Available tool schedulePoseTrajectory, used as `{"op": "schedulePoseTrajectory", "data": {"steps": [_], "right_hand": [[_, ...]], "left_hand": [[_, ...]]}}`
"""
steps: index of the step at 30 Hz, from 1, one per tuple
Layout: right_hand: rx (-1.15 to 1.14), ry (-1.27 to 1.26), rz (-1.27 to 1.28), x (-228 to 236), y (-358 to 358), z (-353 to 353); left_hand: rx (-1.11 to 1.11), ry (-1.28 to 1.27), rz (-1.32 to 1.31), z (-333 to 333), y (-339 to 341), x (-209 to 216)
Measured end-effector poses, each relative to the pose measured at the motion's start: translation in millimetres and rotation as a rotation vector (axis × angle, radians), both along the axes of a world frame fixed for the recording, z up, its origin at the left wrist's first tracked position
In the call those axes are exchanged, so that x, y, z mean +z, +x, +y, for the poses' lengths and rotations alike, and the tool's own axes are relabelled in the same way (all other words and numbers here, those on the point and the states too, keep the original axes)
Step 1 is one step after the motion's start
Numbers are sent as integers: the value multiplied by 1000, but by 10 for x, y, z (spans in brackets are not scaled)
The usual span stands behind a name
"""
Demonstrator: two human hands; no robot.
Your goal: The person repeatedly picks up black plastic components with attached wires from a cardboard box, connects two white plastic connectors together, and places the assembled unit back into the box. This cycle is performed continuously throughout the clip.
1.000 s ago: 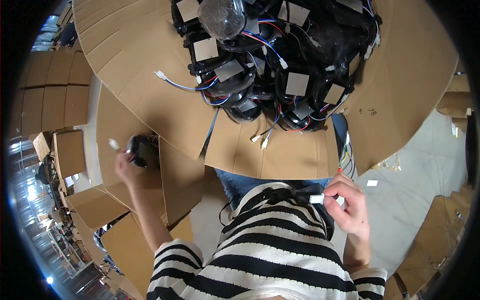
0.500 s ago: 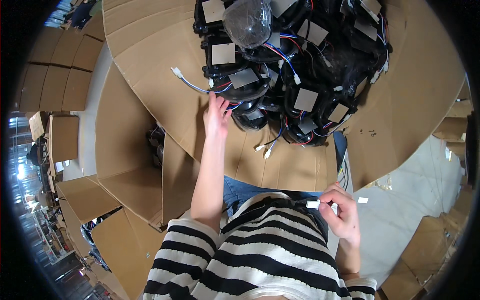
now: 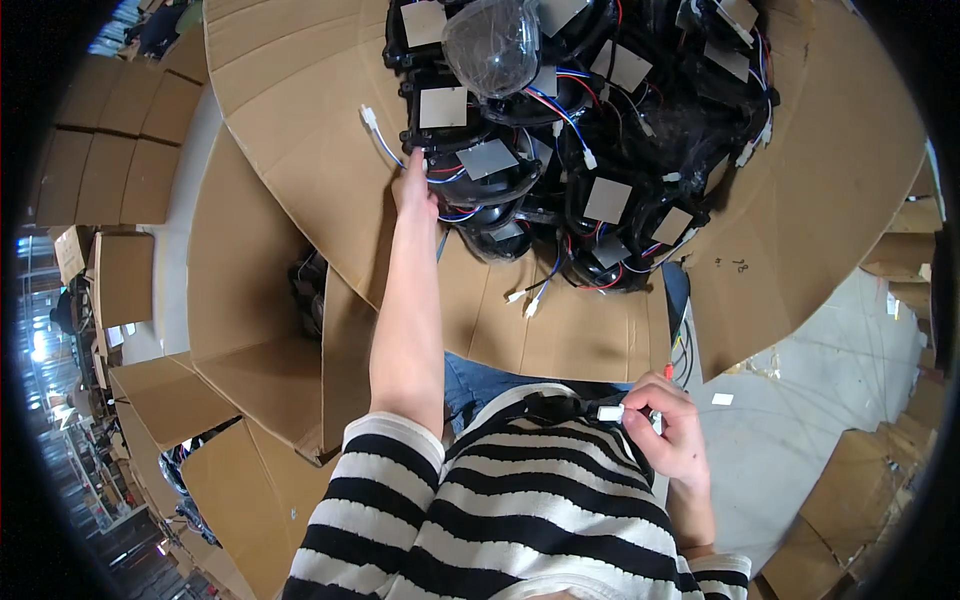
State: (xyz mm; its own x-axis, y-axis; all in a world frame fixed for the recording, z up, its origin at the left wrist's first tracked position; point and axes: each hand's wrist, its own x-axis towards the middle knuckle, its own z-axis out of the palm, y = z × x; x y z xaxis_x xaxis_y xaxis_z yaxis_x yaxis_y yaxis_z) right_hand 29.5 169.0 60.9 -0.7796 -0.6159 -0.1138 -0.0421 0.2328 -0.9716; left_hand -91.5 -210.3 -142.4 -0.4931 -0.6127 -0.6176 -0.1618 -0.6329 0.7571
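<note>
A pile of black plastic units with wires and pale square plates lies on the large cardboard box. My left hand [image 3: 413, 190] is at the pile's left edge, against a black unit [image 3: 480, 185] with a grey plate. One finger stretches along that edge; the other fingers are mostly hidden. Beside this hand, a white wire connector [image 3: 369, 117] sticks out on a blue and white lead. Low on the right, in front of my striped shirt, my right hand [image 3: 668, 428] is closed in a pinch on a white plug [image 3: 610, 413]. A dark cable seems to run from it.
The cardboard flap [image 3: 560, 335] curves between me and the pile. An open carton [image 3: 255, 290] with dark parts inside stands on the left, and another carton [image 3: 240, 490] below it. Stacked boxes [image 3: 110, 170] line the far left. A cable [image 3: 685, 350] hangs near my right hand.
My left hand has moved farther forward and slightly left along the black unit, and the loose connector beside it has swung upward. My right hand has shifted slightly left with the plug.
</note>
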Motion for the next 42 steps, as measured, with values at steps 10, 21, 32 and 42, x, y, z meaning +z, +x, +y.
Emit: {"op": "schedulePoseTrajectory", "data": {"steps": [10,21,32,42], "right_hand": [[1,-18,-7,50,36,-19],[-19,-8,-36,-15,-12,66],[4,4,-51,-33,-12,-1],[30,-63,96,53,-105,-82]], "left_hand": [[-162,-72,-225,109,-35,21],[-252,-961,248,997,625,977],[-798,-466,264,1399,1111,1765],[-1281,-711,272,1611,1287,1878]]}}
